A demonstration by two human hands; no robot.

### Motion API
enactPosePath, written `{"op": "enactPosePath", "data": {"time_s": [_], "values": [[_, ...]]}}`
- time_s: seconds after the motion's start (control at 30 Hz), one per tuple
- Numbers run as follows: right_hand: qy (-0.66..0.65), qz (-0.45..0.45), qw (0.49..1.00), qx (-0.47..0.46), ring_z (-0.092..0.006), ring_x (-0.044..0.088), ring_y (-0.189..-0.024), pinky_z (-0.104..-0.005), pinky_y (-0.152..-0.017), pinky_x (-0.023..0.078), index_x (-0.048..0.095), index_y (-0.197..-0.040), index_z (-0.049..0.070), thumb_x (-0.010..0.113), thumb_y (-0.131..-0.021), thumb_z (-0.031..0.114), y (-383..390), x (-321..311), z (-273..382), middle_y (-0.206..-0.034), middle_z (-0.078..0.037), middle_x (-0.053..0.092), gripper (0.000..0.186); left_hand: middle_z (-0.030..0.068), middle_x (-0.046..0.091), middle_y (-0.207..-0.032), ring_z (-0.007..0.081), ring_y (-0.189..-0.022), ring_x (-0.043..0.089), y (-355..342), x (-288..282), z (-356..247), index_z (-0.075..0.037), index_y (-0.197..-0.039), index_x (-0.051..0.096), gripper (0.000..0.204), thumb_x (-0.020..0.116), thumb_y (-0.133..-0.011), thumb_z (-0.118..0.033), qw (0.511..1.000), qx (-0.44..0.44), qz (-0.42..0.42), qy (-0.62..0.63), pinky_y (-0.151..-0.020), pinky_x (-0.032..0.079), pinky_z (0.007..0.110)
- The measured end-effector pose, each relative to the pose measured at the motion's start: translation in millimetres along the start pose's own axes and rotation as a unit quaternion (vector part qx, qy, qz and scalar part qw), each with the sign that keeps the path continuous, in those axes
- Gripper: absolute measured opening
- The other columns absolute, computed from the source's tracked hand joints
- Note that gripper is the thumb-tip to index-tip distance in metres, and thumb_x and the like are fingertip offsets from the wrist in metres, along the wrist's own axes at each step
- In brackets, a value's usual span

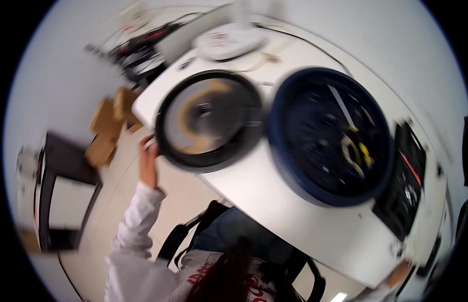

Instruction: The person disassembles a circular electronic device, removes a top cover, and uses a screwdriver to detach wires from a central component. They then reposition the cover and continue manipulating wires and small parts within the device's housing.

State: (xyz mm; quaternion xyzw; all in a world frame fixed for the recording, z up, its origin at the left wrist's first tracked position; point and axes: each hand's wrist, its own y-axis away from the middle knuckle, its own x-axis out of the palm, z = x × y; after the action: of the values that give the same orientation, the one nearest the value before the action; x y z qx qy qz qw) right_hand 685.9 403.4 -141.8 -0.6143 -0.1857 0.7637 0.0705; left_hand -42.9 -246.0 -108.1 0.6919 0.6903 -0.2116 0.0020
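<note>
Black-rimmed round cover (pixel 219 123) at the left end of the white bench (pixel 304 229), overhanging its edge; probably light, stiff and smooth, best taken by opposite sides of the rim. The left grip (pixel 149 160) has its fingers at the left rim; closure cannot be told. The right grip (pixel 400 274), blurred beside a pale bundle (pixel 417 249), is likewise unreadable. A dark blue tub (pixel 293 182) holding parts crowds the cover's right; behind stands a white base (pixel 226 43); beyond the tub, a black case (pixel 387 209).
</note>
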Motion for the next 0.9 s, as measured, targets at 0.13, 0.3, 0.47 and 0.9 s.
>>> {"op": "enactPosePath", "data": {"time_s": [0.13, 0.3, 0.47, 0.9], "values": [[0.11, 0.008, 0.992, 0.063, -0.0338, 0.057, -0.104, -0.0416, -0.087, 0.046, 0.049, -0.124, -0.004, 0.064, -0.082, 0.033, 10, -34, 71, -0.119, -0.026, 0.054, 0.058, 0.0125, 0.057, -0.096, 0.0199, -0.093, 0.053, 32, -21, -31, 0.001, -0.124, 0.036, 0.038, 0.047, -0.093, -0.018, 0.999, -0.008, -0.02, -0.04, -0.087, 0.04, 0.03], [-0.017, -0.029, 0.996, 0.076, -0.031, 0.061, -0.091, -0.0401, -0.082, 0.049, 0.056, -0.106, -0.006, 0.052, -0.09, 0.02, 48, -84, 174, -0.1, -0.02, 0.061, 0.03, 0.0168, 0.05, -0.113, 0.0287, -0.109, 0.046, 39, -16, -45, 0.0, -0.124, 0.037, 0.044, 0.052, -0.087, -0.016, 0.987, 0.082, -0.053, -0.131, -0.097, 0.034, 0.036], [-0.118, -0.185, 0.971, -0.091, -0.03, 0.06, -0.084, -0.0441, -0.072, 0.051, 0.059, -0.113, 0.003, 0.064, -0.085, 0.034, 64, -143, 270, -0.1, -0.017, 0.061, 0.042, 0.0167, 0.046, -0.117, 0.0364, -0.113, 0.041, 15, -4, -76, -0.004, -0.115, 0.048, 0.044, 0.062, -0.075, -0.016, 0.944, 0.231, 0.012, -0.237, -0.099, 0.031, 0.043], [-0.364, 0.063, 0.867, -0.334, -0.0256, 0.053, -0.107, -0.0326, -0.087, 0.045, 0.053, -0.117, 0.002, 0.061, -0.067, -0.01, 140, -171, 489, -0.117, -0.013, 0.051, 0.052, 0.0054, 0.049, -0.123, 0.0263, -0.12, 0.042, -15, 43, -110, -0.016, -0.125, 0.051, 0.074, 0.078, -0.059, -0.037, 0.762, 0.389, 0.214, -0.471, -0.104, 0.025, 0.056]]}}
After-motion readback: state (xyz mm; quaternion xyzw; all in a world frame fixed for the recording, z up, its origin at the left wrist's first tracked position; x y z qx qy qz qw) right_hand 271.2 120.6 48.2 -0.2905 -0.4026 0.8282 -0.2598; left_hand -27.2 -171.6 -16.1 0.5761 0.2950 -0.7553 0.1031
